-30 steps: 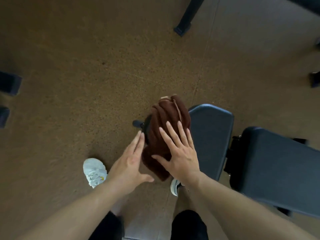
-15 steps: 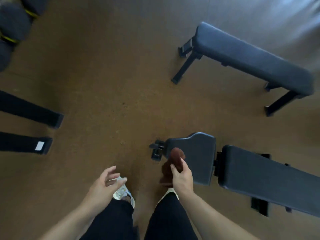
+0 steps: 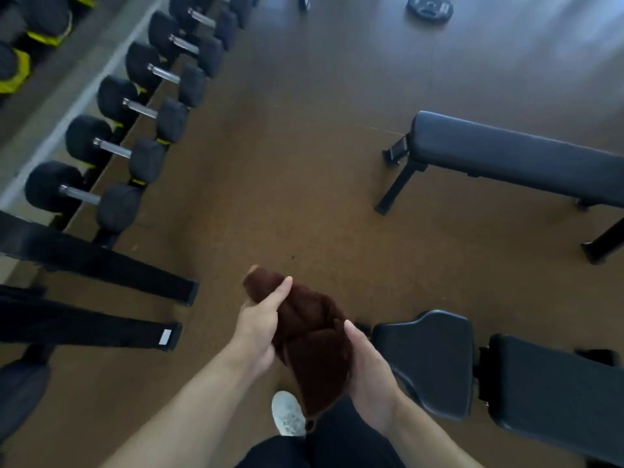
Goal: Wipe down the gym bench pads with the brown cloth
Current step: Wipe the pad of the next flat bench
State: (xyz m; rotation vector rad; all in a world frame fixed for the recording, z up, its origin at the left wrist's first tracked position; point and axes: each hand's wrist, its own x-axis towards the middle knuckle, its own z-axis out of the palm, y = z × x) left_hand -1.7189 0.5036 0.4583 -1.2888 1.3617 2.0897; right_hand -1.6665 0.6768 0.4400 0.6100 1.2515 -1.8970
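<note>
Count in view: 1 bunched dark-brown fleecy cloth (image 3: 309, 336), 2 black padded gym benches, 1 white sneaker (image 3: 287, 413), 1 black round weight plate (image 3: 429, 7) and 1 row of black dumbbells with steel handles (image 3: 135, 106), of which 6 are clearly countable.

The near black adjustable bench (image 3: 506, 376) has 2 pads: a short seat pad (image 3: 430, 361) just to the right of your hands and a longer back pad (image 3: 557, 393) beyond a narrow gap. The second black flat bench (image 3: 513, 157) stands well apart, further up on the brown rubber floor (image 3: 304, 180). The weight plate lies flat on the floor at the top edge. The dumbbell row runs along the left side.

You hold the cloth in the air between both hands, above the floor and clear of both benches.

Your left hand (image 3: 258, 327) grips the upper part of the cloth; its thumb lies across the top of the bundle and its fingers curl beneath. Your right hand (image 3: 366, 369) cups the lower right side of the cloth, thumb pointing up along the fabric; its fingers are hidden behind the cloth. Both forearms reach forward from the bottom edge.
</note>
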